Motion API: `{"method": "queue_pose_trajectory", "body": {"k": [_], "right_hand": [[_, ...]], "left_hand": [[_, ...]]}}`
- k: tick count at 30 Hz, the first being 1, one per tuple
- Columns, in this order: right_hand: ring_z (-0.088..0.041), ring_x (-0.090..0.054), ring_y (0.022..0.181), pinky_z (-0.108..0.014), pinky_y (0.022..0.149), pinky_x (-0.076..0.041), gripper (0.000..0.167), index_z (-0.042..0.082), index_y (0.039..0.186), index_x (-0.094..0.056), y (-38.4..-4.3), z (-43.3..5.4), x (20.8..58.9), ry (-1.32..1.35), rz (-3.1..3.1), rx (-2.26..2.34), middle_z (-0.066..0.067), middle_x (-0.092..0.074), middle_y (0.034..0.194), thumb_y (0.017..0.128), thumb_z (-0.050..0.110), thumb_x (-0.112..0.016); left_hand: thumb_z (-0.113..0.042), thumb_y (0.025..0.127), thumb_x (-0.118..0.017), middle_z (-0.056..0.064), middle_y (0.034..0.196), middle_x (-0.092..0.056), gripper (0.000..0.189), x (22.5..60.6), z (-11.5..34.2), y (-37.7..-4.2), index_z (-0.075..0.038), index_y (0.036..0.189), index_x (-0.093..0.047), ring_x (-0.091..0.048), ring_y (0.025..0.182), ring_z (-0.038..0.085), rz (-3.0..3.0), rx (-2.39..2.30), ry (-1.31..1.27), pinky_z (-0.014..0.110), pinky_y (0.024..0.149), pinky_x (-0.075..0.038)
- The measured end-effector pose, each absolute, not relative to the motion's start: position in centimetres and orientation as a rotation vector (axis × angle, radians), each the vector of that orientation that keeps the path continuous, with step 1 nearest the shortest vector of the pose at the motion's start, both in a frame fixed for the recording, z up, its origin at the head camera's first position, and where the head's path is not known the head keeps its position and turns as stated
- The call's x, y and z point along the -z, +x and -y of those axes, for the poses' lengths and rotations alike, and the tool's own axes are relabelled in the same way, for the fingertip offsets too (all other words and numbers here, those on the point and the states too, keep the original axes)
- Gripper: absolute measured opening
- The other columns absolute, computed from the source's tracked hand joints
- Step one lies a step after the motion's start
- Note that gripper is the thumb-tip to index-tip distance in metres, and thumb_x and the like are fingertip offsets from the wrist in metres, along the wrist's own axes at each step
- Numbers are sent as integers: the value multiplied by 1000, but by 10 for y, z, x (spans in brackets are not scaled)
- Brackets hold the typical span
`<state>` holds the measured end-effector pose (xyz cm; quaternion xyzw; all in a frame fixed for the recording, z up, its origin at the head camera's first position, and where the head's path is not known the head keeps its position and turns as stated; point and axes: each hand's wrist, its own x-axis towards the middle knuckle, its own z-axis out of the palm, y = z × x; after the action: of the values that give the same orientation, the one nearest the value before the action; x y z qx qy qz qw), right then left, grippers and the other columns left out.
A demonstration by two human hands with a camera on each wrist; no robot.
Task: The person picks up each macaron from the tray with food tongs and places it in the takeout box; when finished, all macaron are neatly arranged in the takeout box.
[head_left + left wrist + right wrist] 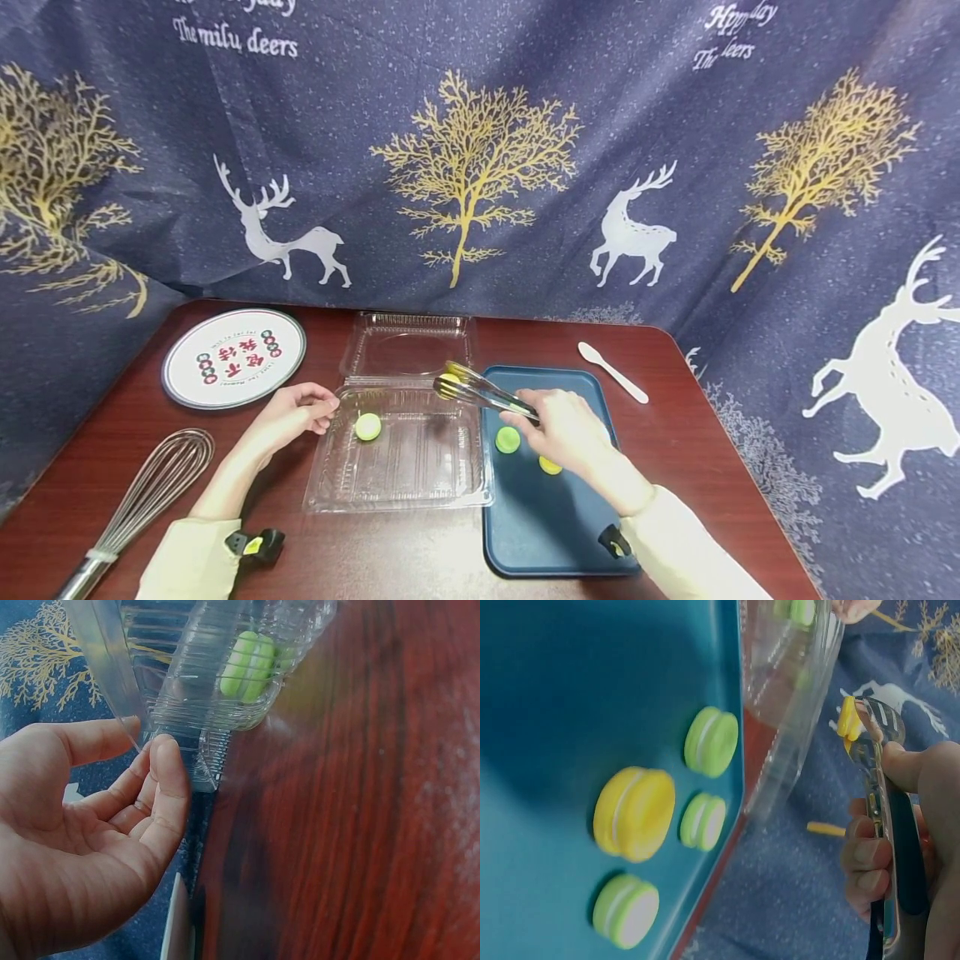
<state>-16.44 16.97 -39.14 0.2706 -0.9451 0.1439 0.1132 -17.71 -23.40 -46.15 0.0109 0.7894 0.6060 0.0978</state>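
Note:
My right hand (566, 429) grips metal tongs (495, 397). Between the tong tips sits a yellow macaron (848, 718), held above the right part of an open clear plastic container (405, 492). At the container's left edge, my left hand (97, 817) pinches the rim between thumb and fingers. One green macaron (367, 427) lies inside the container, toward its left side. Under my right arm is a blue tray (525, 533). On it, the right wrist view shows a larger yellow macaron (634, 814) and several green macarons (711, 741); the head view has some of these hidden by the hand.
A white oval plate (234, 358) with printed lettering stands at the back left. Below it lies a wire whisk (161, 483). Right of the tray is a white spoon (611, 372). A dark blue patterned cloth (480, 167) hangs behind the table.

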Motion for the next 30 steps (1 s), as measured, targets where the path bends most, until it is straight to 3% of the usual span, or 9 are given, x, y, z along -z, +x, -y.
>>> {"method": "queue_pose_trajectory", "body": {"k": [6, 15, 19, 21, 30], "right_hand": [[-4, -41, 50, -27, 48, -37, 24, 22, 83, -63, -164, -154, 398, 878, 2757, -389, 15, -40, 56, 93, 43, -70], [-13, -58, 60, -35, 50, -45, 25, 20, 86, -68, -162, -137, 409, 929, 2734, -354, 11, -52, 60, 90, 44, -72], [-16, -65, 68, -37, 55, -51, 28, 16, 97, -74, -160, -131, 412, 954, 2745, -338, 6, -65, 69, 91, 43, -72], [-16, -66, 69, -37, 56, -53, 31, 14, 102, -75, -160, -128, 412, 966, 2758, -314, 4, -70, 76, 92, 43, -70], [-18, -67, 66, -38, 56, -54, 32, 14, 102, -74, -160, -118, 413, 1026, 2766, -165, 1, -71, 78, 92, 45, -69]], "left_hand": [[-9, 97, -62, 10, 91, -67, 21, 462, 234, -178, 11, 106, -59, -63, 73, 14, -2332, -1807, 38, 28, 67, -56], [-9, 97, -62, 9, 88, -66, 22, 463, 234, -178, 11, 106, -59, -62, 72, 14, -2332, -1815, 43, 28, 67, -55], [-8, 97, -62, 9, 88, -66, 22, 462, 234, -178, 11, 105, -59, -62, 72, 14, -2335, -1812, 44, 29, 67, -55], [-9, 97, -62, 9, 88, -66, 22, 462, 234, -178, 11, 106, -59, -62, 72, 14, -2339, -1808, 43, 29, 67, -56], [-9, 97, -62, 9, 88, -66, 22, 461, 234, -177, 11, 105, -59, -62, 72, 14, -2340, -1804, 40, 29, 67, -55]]}}
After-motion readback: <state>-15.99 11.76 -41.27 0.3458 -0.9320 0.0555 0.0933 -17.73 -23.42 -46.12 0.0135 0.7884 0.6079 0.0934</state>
